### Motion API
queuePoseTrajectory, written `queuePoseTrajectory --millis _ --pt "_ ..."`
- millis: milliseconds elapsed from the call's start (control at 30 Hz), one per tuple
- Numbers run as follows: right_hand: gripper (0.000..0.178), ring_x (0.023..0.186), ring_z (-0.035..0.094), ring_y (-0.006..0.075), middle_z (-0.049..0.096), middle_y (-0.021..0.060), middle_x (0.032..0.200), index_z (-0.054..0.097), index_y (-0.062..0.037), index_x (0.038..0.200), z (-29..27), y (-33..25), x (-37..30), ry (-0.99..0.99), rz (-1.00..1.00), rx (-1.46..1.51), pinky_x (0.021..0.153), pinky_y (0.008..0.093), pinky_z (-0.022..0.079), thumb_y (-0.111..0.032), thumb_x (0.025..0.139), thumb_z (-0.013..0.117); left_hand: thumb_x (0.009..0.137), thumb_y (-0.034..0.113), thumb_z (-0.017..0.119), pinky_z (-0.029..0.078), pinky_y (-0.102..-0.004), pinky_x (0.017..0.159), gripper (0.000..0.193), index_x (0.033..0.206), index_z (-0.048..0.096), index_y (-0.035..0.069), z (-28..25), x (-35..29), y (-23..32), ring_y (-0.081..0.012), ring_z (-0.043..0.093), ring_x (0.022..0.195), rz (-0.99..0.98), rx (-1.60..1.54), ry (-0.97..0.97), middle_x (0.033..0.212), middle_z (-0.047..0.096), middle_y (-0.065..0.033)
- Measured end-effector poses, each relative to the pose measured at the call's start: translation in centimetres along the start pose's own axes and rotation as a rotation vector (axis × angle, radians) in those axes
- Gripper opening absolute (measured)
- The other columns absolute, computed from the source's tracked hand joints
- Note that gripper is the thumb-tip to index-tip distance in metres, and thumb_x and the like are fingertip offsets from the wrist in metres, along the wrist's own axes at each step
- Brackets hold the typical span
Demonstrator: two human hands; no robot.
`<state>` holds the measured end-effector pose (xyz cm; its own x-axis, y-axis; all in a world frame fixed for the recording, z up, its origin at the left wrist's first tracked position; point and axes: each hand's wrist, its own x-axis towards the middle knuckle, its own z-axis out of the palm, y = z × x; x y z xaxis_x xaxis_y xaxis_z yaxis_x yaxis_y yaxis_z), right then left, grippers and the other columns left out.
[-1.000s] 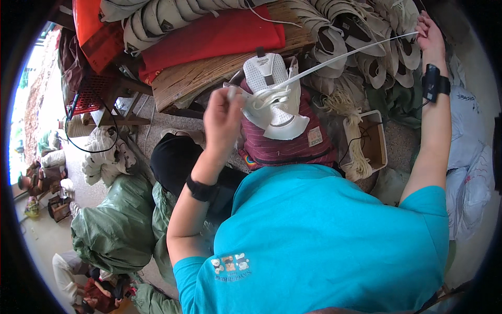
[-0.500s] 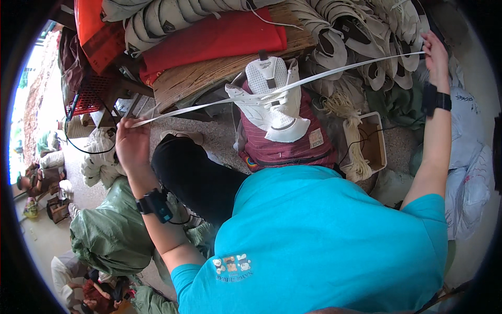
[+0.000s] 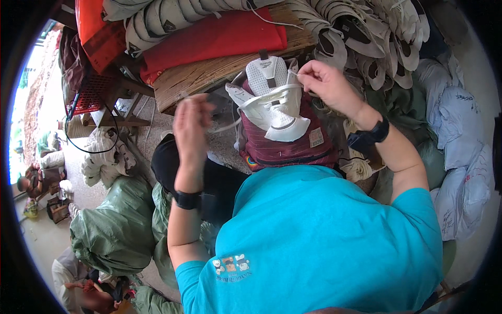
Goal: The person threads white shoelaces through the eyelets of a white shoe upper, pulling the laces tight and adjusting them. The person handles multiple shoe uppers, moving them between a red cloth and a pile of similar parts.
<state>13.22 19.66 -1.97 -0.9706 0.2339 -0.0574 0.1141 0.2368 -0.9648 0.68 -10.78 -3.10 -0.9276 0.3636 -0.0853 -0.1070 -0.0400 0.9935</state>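
Note:
A white shoe upper (image 3: 265, 76) with a mesh tongue lies on the maroon striped bag (image 3: 285, 154) in my lap. A white shoelace (image 3: 226, 127) runs across the upper, and one stretch loops off to its left, toward my left hand. At the upper's right edge my right hand (image 3: 330, 88) has thumb and finger pinched on the lace. My left hand (image 3: 191, 128) is raised to the left of the upper, apart from it. Motion smears its fingers, so whether they hold the lace is unclear.
Beyond the upper stands a wooden bench (image 3: 209, 76) with red cloth (image 3: 219, 44) and a row of nested shoe uppers (image 3: 172, 21). More uppers (image 3: 361, 42) hang at the far right. A bundle of laces (image 3: 358, 168) lies right of the bag. Green sacks (image 3: 112, 227) are at left.
Both hands have come inward from wide apart, the right one down to the upper's edge. The lace, stretched straight across before, now hangs slack in a curve at the left.

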Motion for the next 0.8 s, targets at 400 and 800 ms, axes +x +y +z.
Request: queuePoseTrajectory --millis 400,800 --pt "0.016 0.076 0.053 0.0041 0.061 -0.0041 0.079 0.065 -0.0003 0.086 -0.5 -0.6 0.6 -0.208 0.130 -0.130 0.067 0.0247 0.045 -0.014 0.093 0.062 0.107 0.028 0.046 0.038 -0.0203 0.054 0.036 0.101 0.067 -0.001 5.6 -1.9 -1.4 -0.0028 0.047 0.061 -0.148 0.071 -0.313 0.072 0.060 0.0003" --pt "0.009 0.072 0.062 0.0358 0.062 0.0140 0.075 0.060 -0.0029 0.079 0.9 -4.2 1.8 -0.164 -0.480 -0.995 0.062 0.0436 0.049 -0.012 0.081 0.060 0.103 0.028 0.052 0.035 -0.0212 0.053 0.036 0.082 0.068 0.002 6.0 -1.6 -1.7 -0.0037 0.044 0.060 -0.195 0.093 -0.306 0.065 0.053 0.0038"
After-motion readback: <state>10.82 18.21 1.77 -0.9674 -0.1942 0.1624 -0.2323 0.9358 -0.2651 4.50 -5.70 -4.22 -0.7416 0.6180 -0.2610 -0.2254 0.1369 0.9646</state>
